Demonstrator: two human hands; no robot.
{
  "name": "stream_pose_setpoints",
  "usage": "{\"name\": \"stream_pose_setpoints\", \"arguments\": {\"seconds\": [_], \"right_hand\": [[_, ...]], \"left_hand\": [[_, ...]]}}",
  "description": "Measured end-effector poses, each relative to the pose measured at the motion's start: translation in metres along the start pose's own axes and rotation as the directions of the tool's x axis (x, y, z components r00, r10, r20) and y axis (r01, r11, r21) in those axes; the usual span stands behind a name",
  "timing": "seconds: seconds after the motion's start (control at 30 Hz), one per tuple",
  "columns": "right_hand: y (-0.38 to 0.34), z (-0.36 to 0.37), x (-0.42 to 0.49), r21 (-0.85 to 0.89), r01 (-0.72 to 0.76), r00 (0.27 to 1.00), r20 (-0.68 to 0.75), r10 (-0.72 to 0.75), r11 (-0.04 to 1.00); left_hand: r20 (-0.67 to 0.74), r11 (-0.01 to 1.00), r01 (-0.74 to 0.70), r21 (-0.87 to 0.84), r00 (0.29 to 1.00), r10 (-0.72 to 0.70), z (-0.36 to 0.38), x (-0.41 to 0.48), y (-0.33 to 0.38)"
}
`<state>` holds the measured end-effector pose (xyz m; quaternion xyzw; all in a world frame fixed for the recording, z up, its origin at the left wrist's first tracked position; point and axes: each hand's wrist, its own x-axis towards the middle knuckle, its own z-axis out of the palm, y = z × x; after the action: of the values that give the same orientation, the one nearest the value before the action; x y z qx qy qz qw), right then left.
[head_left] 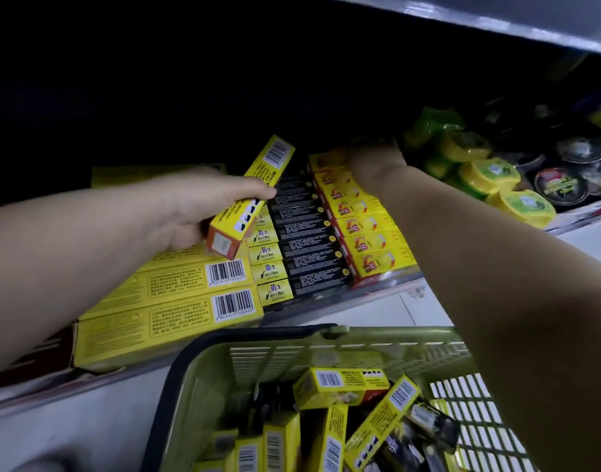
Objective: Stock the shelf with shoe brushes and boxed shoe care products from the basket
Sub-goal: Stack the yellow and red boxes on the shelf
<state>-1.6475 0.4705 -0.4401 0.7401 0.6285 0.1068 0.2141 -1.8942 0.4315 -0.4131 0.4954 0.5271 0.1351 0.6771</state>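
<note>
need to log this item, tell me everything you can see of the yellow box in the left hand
The yellow box is long and narrow, apparently cardboard, with a barcode near its far end, small black print and shoe icons along one side, and an orange near end. The left hand grips its lower half, tilting it up toward the dark shelf, above the stocked yellow boxes. It looks closed and undamaged.
</note>
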Motion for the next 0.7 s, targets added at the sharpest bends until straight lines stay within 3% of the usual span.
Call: {"name": "stream_pose_setpoints", "arguments": {"seconds": [0.2,0.27,0.37,0.43,0.53,0.6,0.7], "right_hand": [[-0.008,0.012,0.005,0.046,0.076,0.978,0.190,-0.084,0.996],[-0.005,0.009,0.002,0.139,0.057,0.972,0.219,-0.087,0.989],[-0.005,-0.010,-0.018,0.425,0.026,0.996,0.070,-0.062,0.905],[-0.011,-0.032,-0.048,0.621,0.210,0.977,-0.157,-0.144,0.755],[-0.023,-0.056,-0.097,0.504,0.523,0.849,-0.379,-0.369,0.687],[-0.025,-0.061,-0.112,0.432,0.557,0.828,-0.357,-0.432,0.710],[-0.013,-0.056,-0.125,0.516,0.467,0.883,-0.230,-0.408,0.719]], "left_hand": [[-0.003,0.999,-0.026,-0.027,1.000,0.026,0.001,0.007,-0.004],[-0.007,0.999,-0.033,-0.037,0.999,0.032,0.000,0.007,-0.005],[-0.002,0.998,-0.052,-0.029,0.999,0.052,0.000,0.004,-0.005],[-0.001,0.998,-0.068,-0.009,0.998,0.068,0.002,0.001,-0.004],[0.027,0.995,-0.093,0.024,0.995,0.092,0.009,-0.004,-0.003],[0.096,0.992,-0.126,0.002,0.987,0.125,0.018,-0.009,-0.003],[0.145,0.985,-0.161,-0.053,0.975,0.167,0.031,-0.017,-0.005]]}}
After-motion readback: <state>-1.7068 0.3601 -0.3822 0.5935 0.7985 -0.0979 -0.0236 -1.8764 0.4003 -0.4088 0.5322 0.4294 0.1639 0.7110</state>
